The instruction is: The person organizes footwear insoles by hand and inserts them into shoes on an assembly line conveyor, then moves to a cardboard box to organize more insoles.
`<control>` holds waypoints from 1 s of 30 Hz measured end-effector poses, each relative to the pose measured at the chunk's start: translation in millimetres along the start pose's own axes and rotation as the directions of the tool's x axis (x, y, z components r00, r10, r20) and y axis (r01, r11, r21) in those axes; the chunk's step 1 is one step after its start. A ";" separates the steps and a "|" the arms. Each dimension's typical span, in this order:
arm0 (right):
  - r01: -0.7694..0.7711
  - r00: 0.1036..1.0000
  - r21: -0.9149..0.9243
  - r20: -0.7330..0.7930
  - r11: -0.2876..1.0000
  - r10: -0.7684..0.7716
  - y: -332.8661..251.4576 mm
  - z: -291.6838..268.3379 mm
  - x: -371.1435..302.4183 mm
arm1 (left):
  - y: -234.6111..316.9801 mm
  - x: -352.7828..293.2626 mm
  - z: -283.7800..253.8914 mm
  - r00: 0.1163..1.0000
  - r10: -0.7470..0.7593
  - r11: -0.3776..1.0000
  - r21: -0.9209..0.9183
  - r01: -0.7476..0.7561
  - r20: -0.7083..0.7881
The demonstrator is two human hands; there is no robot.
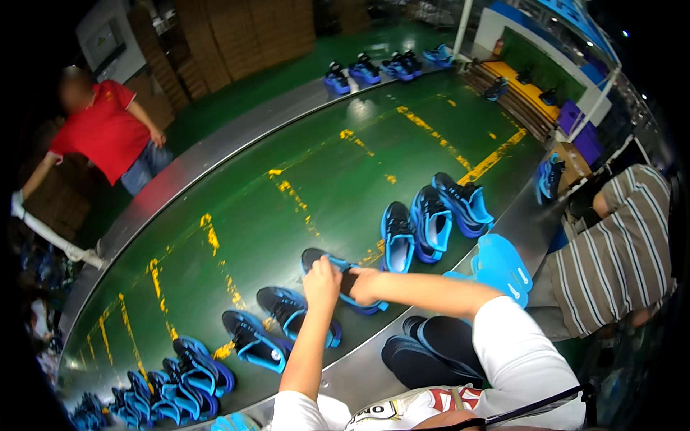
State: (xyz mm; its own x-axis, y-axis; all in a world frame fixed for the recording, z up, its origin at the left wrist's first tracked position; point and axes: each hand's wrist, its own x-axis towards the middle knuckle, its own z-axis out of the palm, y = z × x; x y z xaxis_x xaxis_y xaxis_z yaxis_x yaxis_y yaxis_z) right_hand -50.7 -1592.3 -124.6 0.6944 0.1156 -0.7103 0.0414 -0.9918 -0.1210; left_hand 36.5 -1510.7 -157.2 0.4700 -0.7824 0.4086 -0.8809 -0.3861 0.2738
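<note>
A black and blue sneaker lies on the green belt in front of me, its toe pointing away. My left hand is closed at the shoe's upper, near the laces and tongue. From the right, my right hand reaches to the shoe's opening, its fingers bent around a dark flat piece that looks like an insole. My hands hide much of the shoe's middle. Just left of it sits another sneaker, with a third shoe beyond that.
Three sneakers stand to the right on the belt; several more line the lower left. Black insoles and light-blue insoles are stacked on the near metal edge. Across stands a person in red; a striped-shirted person is at right.
</note>
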 end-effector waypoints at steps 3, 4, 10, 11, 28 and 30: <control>-0.073 0.987 0.224 0.158 0.972 0.038 -5.2 -1.9 -22.0 | 7.6 -0.4 -8.3 0.988 0.073 0.996 0.042 -0.080 0.132; -0.103 0.983 0.209 0.173 0.972 0.067 -6.1 3.0 -24.5 | 10.1 1.2 -5.9 0.973 0.062 0.995 0.066 -0.078 0.221; -0.095 0.995 0.233 0.030 0.968 0.090 -9.3 24.3 -25.7 | 12.9 5.9 7.2 0.934 0.002 0.977 0.198 -0.078 0.357; -0.048 0.988 0.320 -0.124 0.946 0.092 -2.1 37.2 -34.9 | 13.9 7.0 8.9 0.927 0.027 0.977 0.186 -0.104 0.375; -0.260 0.439 0.835 -0.344 0.484 0.830 -122.4 136.4 -274.4 | 24.3 -25.0 5.4 0.996 -0.070 0.997 0.030 0.068 0.064; -0.264 0.431 0.821 -0.369 0.506 0.823 -122.3 139.4 -275.5 | 27.2 -29.7 5.8 0.991 -0.136 0.990 -0.020 0.136 -0.008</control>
State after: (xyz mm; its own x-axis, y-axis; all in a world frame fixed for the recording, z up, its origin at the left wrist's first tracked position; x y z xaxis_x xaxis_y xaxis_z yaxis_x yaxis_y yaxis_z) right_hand -347.2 -1495.3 -10.8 0.5987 -0.7868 -0.1498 -0.7521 -0.4880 -0.4428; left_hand -1.7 -1500.8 -166.9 0.5862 -0.7183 0.3747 -0.8073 -0.4791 0.3445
